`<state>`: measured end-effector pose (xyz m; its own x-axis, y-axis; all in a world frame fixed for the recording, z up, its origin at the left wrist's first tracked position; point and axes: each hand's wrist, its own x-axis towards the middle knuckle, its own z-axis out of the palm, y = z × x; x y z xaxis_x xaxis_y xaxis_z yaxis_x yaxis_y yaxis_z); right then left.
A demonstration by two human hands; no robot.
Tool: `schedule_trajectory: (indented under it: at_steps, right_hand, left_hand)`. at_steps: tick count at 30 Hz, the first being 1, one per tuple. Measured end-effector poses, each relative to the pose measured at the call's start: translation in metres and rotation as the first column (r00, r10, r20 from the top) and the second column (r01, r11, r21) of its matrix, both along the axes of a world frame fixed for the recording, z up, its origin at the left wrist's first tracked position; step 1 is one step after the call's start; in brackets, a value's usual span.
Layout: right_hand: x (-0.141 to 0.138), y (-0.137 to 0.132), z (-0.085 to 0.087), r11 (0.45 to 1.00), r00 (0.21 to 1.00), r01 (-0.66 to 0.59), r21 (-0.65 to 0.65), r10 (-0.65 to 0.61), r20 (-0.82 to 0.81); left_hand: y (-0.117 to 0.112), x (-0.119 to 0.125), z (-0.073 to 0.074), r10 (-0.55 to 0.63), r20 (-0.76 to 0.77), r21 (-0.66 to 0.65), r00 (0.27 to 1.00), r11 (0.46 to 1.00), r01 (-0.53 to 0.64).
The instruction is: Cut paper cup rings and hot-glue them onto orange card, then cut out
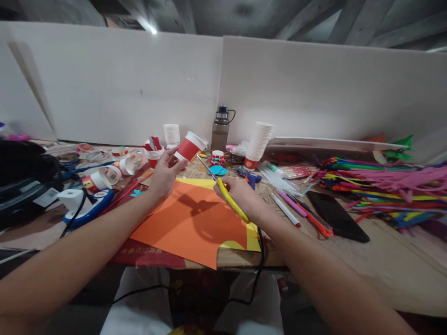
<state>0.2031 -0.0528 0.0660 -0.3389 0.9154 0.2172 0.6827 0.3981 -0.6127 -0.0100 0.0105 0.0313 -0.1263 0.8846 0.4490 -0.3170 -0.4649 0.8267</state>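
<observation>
Paper sheets (188, 223): frame centre, overlapping on the table (394, 270).
Held cup (189, 146): in left hand (165, 171), above the sheets' far edge.
Scissors (232, 201): in right hand (242, 194), right of the held cup, over the sheets.
Bottle (220, 133): upper centre, before the boards (296, 93).
Cup stack (259, 145): right of the bottle.
Phone (337, 216): right of frame, left of the strip pile (391, 179).
Power strip (89, 209): left of the sheets.
</observation>
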Motion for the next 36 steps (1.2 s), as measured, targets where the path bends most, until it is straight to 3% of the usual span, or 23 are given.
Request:
schedule_trajectory:
  at_steps: [8,15,24,30,36]
  right_hand:
    - [-0.001,0.005,-0.006,0.991,0.997,0.054,0.120,-0.061,0.054]
    - [-0.001,0.005,-0.005,0.991,0.998,0.031,0.131,-0.037,0.047]
    - [0.005,0.013,-0.014,0.987,0.988,-0.155,0.032,0.156,-0.017]
    - [0.006,0.017,-0.017,0.995,0.995,-0.098,0.018,0.098,-0.018]
    - [0.003,0.016,-0.021,0.999,0.999,-0.013,0.042,0.015,-0.049]
  left_hand:
    - [0.004,0.000,-0.002,-0.116,0.056,-0.035,0.992,0.992,0.118]
    - [0.004,-0.004,-0.002,-0.215,0.113,-0.097,0.970,0.969,0.226]
    - [0.004,-0.010,0.001,-0.192,0.083,-0.180,0.978,0.962,0.204]
    - [0.000,-0.007,-0.001,-0.212,-0.069,-0.142,0.975,0.969,0.201]
    - [-0.001,-0.003,-0.001,-0.203,-0.068,-0.146,0.977,0.971,0.191]
